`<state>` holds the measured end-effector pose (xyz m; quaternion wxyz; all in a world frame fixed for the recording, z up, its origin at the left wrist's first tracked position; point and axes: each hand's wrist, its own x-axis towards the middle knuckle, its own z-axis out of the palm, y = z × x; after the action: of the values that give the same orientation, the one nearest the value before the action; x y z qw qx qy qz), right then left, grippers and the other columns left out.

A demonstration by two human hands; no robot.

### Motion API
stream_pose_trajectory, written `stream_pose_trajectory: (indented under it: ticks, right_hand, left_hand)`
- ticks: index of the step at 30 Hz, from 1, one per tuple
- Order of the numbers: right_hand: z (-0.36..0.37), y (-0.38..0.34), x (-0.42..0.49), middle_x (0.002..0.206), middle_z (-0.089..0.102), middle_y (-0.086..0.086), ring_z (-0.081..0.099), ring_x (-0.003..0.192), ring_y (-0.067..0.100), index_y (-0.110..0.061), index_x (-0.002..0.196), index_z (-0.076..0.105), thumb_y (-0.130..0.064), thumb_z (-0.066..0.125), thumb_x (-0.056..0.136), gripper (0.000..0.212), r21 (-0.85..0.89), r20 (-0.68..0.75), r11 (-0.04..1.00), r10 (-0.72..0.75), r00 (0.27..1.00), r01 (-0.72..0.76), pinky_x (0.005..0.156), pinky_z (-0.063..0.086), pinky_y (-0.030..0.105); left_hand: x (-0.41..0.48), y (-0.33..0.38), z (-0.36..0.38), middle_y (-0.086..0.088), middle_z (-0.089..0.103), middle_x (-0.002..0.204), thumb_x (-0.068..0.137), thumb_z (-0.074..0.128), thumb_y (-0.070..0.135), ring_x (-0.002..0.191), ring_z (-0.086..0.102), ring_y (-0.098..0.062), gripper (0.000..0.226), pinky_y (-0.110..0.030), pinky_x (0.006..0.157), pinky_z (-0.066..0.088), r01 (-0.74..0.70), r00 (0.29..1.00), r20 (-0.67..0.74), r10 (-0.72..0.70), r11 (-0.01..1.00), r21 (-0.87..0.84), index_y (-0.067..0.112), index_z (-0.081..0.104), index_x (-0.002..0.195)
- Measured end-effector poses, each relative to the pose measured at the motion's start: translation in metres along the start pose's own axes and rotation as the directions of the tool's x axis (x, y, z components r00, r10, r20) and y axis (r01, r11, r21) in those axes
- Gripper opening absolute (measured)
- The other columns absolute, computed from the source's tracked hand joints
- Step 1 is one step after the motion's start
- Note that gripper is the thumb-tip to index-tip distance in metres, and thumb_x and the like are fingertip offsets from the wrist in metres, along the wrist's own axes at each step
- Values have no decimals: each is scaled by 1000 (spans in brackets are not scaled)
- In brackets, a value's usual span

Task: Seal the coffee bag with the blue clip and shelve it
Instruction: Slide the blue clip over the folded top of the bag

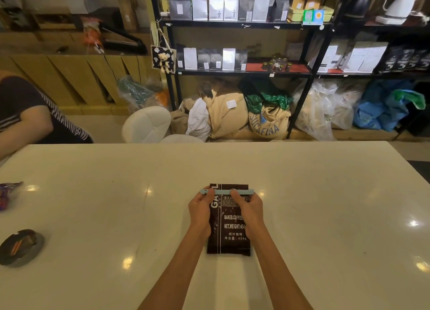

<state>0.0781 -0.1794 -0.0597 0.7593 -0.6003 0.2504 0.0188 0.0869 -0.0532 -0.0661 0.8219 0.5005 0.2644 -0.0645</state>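
The coffee bag is lying flat on the white table, its bottom edge nearest the person, and both hands are working at its far end. The left hand is pinching the left end of the blue clip; the right hand is pressing fingers along the clip's middle and right stretch, closed down onto it. The clip is lying straight across the bag just below its top edge. It seems to be shut, though the latch is too small to tell. To do this well, they should be squeezing evenly until it snaps. Well beyond the grip, the black shelves are waiting.
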Motion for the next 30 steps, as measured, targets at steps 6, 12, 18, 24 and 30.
stream_pose_trajectory:
  ticks: [6, 12, 18, 24, 30]
  right_hand:
    - [0, 0, 1, 96, 74, 14, 75, 83, 29, -15, 100, 63, -23, 79, 81, 26, -4, 0, 1000, 2, 1000, -2, 65, 62, 37]
    - [-1, 1, 2, 95, 75, 15, 76, 81, 28, -12, 103, 63, -23, 80, 80, 30, 16, 10, 1000, 14, 1000, -14, 65, 62, 37]
    - [-2, 1, 3, 96, 75, 15, 76, 81, 28, -11, 105, 62, -24, 79, 81, 32, 8, 20, 1000, 4, 1000, -4, 66, 62, 38]
    - [-2, 4, 5, 100, 74, 16, 75, 86, 29, -12, 106, 62, -25, 80, 80, 35, 0, 13, 1000, -2, 1000, 2, 74, 63, 44]
    - [-3, 3, 9, 102, 74, 15, 74, 88, 30, -13, 107, 62, -31, 75, 84, 32, -17, 22, 1000, -24, 999, 24, 80, 61, 46]
  left_hand:
    - [0, 1, 2, -20, 74, 97, 91, 65, 13, 81, 72, -30, 22, -43, 73, 61, -11, 999, -36, 10, 1000, -14, 6, 68, 112]
    - [0, 1, 5, -12, 73, 89, 92, 65, 12, 75, 71, -24, 11, -34, 62, 59, -35, 997, -74, 34, 999, -13, 13, 71, 101]
    - [1, 0, 7, -15, 73, 93, 91, 65, 11, 81, 70, -28, 9, -42, 74, 60, -45, 993, -108, 44, 999, -5, 16, 72, 94]
    - [-2, 3, 10, -13, 73, 92, 92, 63, 8, 81, 70, -26, 13, -43, 79, 59, -91, 990, -108, 92, 996, 15, 17, 73, 93]
    - [-5, -2, 4, -11, 73, 107, 92, 65, 28, 93, 74, -26, 32, -43, 80, 61, -169, 978, 157, 135, 958, 230, 19, 57, 121]
